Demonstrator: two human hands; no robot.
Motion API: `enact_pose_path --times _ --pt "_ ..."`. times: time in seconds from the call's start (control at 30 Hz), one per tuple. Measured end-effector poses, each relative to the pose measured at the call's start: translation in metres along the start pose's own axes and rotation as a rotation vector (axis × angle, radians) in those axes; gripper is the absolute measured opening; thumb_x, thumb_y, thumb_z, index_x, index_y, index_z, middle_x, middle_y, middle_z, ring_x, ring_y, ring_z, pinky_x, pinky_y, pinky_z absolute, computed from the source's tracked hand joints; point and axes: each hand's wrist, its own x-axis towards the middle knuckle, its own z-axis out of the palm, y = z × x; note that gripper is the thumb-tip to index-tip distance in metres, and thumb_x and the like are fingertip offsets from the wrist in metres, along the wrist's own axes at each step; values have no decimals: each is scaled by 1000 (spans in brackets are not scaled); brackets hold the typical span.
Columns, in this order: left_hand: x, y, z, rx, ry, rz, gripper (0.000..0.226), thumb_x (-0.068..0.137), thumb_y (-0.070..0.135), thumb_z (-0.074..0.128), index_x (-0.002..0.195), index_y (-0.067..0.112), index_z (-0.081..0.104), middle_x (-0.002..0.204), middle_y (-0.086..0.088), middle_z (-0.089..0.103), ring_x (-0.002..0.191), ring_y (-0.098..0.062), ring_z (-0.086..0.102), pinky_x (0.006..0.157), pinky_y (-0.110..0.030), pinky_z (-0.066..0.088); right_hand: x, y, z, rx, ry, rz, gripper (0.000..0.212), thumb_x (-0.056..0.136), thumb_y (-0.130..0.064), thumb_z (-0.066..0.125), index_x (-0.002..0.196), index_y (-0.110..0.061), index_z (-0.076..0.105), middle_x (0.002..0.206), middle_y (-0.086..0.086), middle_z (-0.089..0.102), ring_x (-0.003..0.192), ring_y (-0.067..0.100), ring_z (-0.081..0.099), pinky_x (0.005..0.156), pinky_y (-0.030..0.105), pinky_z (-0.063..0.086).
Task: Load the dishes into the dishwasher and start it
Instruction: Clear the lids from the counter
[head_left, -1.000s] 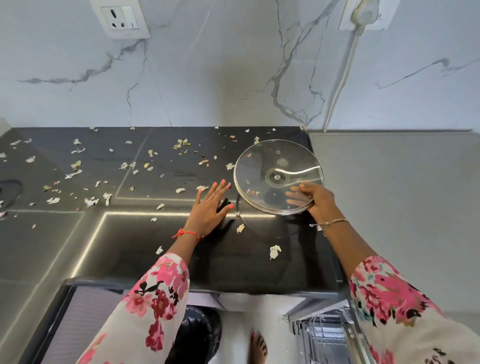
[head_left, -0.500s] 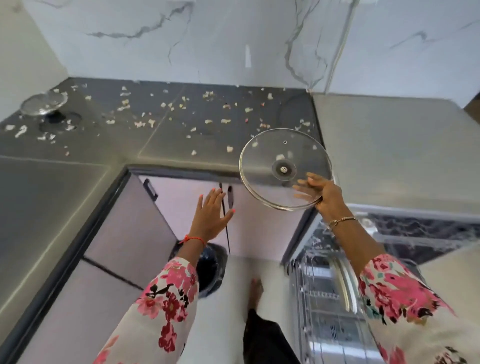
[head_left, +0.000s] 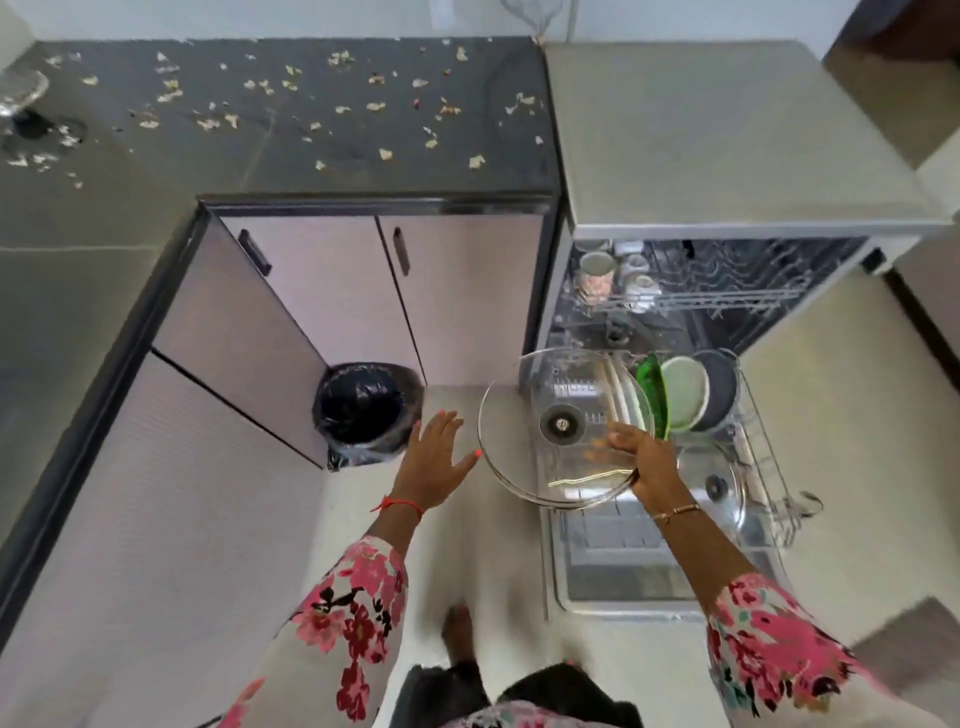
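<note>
At the bottom of the frame we see two floral sleeves (head_left: 353, 613) and, between them, a bare foot (head_left: 458, 626) on the pale floor. Just right of centre, the right hand (head_left: 647, 462) grips the glass lid (head_left: 561, 426) by its near right rim, thumb on top and fingers curled beneath, showing through the glass. The lid hangs in the air, slightly tilted, above the left side of the open dishwasher door (head_left: 623, 577) and the front of the lower rack (head_left: 769, 499). The left hand (head_left: 434, 460) hovers just left of the lid with fingers straight and spread, holding nothing; we cannot tell whether its thumb touches the rim.

In the lower rack a second lid (head_left: 717, 486) lies to the right of the gripping hand. Behind it stand a green plate (head_left: 655, 395), a pale plate (head_left: 685, 392) and a dark pan (head_left: 719, 389), side by side on edge. Left of centre, a bin (head_left: 363, 410) lined with a black bag sits against the cupboard doors (head_left: 332, 280).

Farther up, the upper rack (head_left: 701, 301) holds cups (head_left: 596, 270) at its left end. Across the top of the frame we see the dark counter (head_left: 363, 171) strewn with pale scraps (head_left: 385, 154), with the grey dishwasher top (head_left: 727, 140) to its right. In the upper left corner stands a clear glass thing (head_left: 21, 91), too blurred to name.
</note>
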Motion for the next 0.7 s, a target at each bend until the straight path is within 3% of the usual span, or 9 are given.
enact_pose_path --times 0.13,0.23,0.3,0.4,0.5,0.63,0.7 --pt "-26 48 48 -16 -100 27 91 70 68 11 138 13 36 151 -3 28 143 -17 15 116 -38 4 -11 17 -84 -26 97 28 19 83 7 47 77 -1 63 58 17 64 51 31 65 54 48 55" --pt "-37 93 82 -13 -117 19 79 82 66 25 139 13 35 151 -4 28 143 -17 15 116 -38 5 -16 14 -145 -69 107 52 21 83 7 46 83 -2 65 57 11 67 52 27 65 53 46 56" --pt "-46 128 109 -33 -110 -4 65 91 54 39 139 11 35 151 -6 28 143 -18 16 116 -39 6 -19 5 -189 -113 114 56 19 83 6 49 85 -3 66 58 8 68 57 29 64 55 46 55" --pt "-55 173 140 -33 -110 -22 60 93 45 46 140 10 35 151 -7 28 143 -19 16 116 -39 7 -22 -12 -241 -143 140 39 15 81 4 55 71 -3 63 50 4 62 53 29 59 46 39 53" --pt "-61 211 164 -40 -137 -25 60 93 42 46 141 8 33 152 -8 27 143 -19 16 116 -38 5 -26 -30 -280 -174 179 53 17 86 1 55 71 -4 63 49 4 62 43 23 61 44 41 53" --pt "-54 247 189 -39 -183 -12 63 92 47 46 140 8 33 151 -8 28 142 -20 18 116 -39 8 -10 -42 -321 -227 233 36 20 89 4 43 86 2 63 68 17 62 51 29 61 50 43 54" --pt "-48 256 201 -45 -216 6 72 87 57 38 140 8 33 150 -9 30 142 -21 20 116 -39 11 1 -44 -330 -247 266 27 21 87 6 42 91 2 63 59 11 64 45 25 62 45 39 53"
